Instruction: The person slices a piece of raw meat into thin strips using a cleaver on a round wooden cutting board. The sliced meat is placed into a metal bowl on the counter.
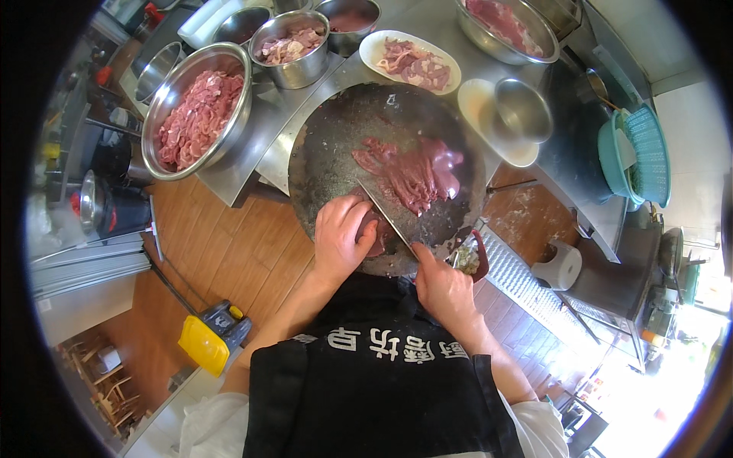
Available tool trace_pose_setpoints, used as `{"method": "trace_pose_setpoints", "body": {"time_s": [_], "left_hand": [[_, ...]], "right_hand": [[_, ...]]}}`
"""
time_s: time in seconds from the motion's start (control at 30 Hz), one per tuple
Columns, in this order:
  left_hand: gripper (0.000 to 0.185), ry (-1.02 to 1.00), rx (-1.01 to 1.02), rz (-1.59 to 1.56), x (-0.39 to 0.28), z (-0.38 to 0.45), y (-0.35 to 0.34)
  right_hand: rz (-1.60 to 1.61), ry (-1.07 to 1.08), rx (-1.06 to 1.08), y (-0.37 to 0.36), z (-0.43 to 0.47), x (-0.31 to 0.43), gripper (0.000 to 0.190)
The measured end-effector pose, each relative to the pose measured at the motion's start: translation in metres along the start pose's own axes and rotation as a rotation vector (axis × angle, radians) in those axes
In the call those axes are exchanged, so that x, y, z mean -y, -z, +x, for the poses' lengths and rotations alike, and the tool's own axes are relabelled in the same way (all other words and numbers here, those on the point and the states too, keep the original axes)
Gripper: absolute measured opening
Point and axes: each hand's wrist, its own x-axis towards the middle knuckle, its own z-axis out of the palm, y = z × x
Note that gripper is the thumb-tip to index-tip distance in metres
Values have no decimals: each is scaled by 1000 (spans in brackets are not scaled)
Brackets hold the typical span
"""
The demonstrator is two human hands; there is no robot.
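Observation:
My right hand is closed round the handle of a kitchen knife, whose blade points up and left over a round, dark chopping block. Under my left hand, fingers bent, a piece of dark red raw meat is pressed on the block; the blade lies along its right side. Thin slices of dark red meat, which look like liver, lie in a glossy heap beyond the knife. The blade's lower edge and my left fingertips are partly hidden.
Past the block stand a steel bowl of sliced meat, a steel pot of meat pieces, a white oval plate of meat and a steel bowl with a large cut. A teal basket is at right. Scraps sit by the block's near right edge.

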Motion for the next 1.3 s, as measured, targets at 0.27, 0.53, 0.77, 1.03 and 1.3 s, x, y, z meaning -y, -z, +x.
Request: {"method": "trace_pose_setpoints", "body": {"time_s": [0.27, 0.53, 0.77, 1.03, 1.3], "left_hand": [[27, -80, 78, -66, -1, 0, -1], [23, -50, 25, -19, -5, 2, -4], [21, 13, 5, 9, -6, 1, -8], [21, 8, -12, -46, -5, 2, -10], [24, 44, -50, 86, -6, -5, -15]], "right_hand": [[28, -30, -41, -4, -24, -4, 40], [-54, -23, 56, 11, -27, -3, 41], [-80, 80, 134, 10, 0, -5, 48], [86, 195, 52, -5, 107, 9, 31], [-80, 182, 231, 33, 15, -26, 41]]}}
